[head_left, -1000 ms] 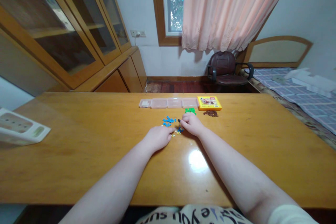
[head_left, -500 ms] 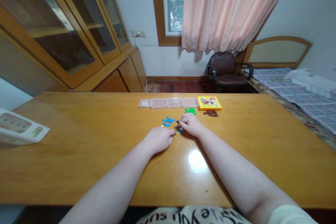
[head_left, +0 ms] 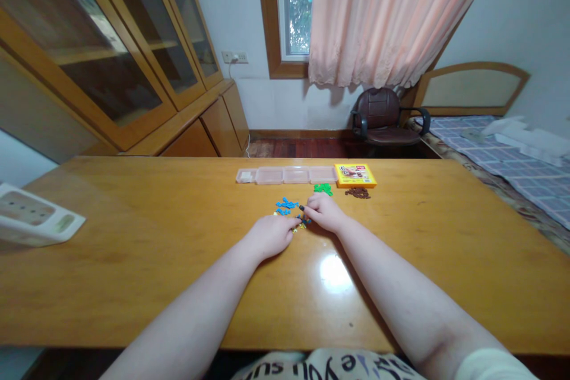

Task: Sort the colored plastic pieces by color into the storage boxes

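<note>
Low over the middle of the table is my left hand (head_left: 272,234), its index finger stretched out and touching a small mixed pile of dark blue and yellow pieces (head_left: 303,224). The thumb sits lower, apart from that finger; the other fingers are mostly hidden. On the pile's right side, my right hand (head_left: 325,211) has its fingers bent and drawn together. A small dark piece (head_left: 301,208) shows at its fingertips; its exact kind is too small to tell. Just beyond both hands lie loose bright blue pieces (head_left: 286,204). Green pieces (head_left: 323,189) form a heap behind my right hand.
A clear plastic compartment tray (head_left: 283,176) lies along the far side of the table, beside a yellow box (head_left: 355,176). Brown pieces (head_left: 358,193) are heaped before the box. A white stand (head_left: 35,219) is at the left. Beyond the table stands a chair (head_left: 378,116).
My left index finger has shifted slightly over the mixed pile, and the dark blue and yellow pieces there are spread a little differently. My right hand has barely moved.
</note>
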Demonstrator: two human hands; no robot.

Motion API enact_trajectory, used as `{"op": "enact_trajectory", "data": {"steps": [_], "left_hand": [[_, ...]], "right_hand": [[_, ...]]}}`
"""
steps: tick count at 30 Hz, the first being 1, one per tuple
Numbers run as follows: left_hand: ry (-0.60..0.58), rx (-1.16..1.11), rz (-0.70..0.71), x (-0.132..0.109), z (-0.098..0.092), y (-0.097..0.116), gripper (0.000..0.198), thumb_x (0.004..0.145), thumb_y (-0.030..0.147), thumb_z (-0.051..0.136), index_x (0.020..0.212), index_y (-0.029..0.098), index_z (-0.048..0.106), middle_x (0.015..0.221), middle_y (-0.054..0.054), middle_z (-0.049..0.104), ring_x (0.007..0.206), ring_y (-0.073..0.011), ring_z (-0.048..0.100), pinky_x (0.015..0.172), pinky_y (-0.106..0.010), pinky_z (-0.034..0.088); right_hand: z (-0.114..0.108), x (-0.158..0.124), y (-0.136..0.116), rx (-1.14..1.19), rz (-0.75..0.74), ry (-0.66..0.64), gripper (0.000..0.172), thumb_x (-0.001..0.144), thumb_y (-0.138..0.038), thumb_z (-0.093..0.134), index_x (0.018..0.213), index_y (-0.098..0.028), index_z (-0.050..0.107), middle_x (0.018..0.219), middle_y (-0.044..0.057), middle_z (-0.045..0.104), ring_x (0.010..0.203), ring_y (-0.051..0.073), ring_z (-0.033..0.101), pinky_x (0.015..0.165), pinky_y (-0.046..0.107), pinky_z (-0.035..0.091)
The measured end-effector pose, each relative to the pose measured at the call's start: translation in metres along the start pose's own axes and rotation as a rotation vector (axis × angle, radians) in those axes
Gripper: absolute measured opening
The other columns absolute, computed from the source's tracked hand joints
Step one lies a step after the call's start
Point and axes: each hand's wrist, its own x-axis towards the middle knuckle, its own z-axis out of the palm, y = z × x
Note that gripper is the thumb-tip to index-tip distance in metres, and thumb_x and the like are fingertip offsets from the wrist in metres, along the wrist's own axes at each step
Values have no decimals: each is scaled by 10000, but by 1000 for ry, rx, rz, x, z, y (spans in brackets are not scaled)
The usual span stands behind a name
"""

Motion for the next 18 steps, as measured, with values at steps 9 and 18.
{"op": "enact_trajectory", "data": {"steps": [9,18], "left_hand": [[1,4,-13,-2,-3,4,394,857,224,389,1195,316,571,1045,-52,685,888,-243,653,777,-351,499],[-24,24,-127,1,2,0,432,889,245,373,1300,307,490,1072,-90,677,909,-263,652,789,-385,499]], "right_hand": [[-1,0,0,-40,56,53,430,919,-295,450,554,-167,638,550,13,519,627,130,470,661,269,324],[4,0,4,-63,49,33,427,917,-318,453,568,-165,646,567,23,561,630,129,484,672,269,332]]}}
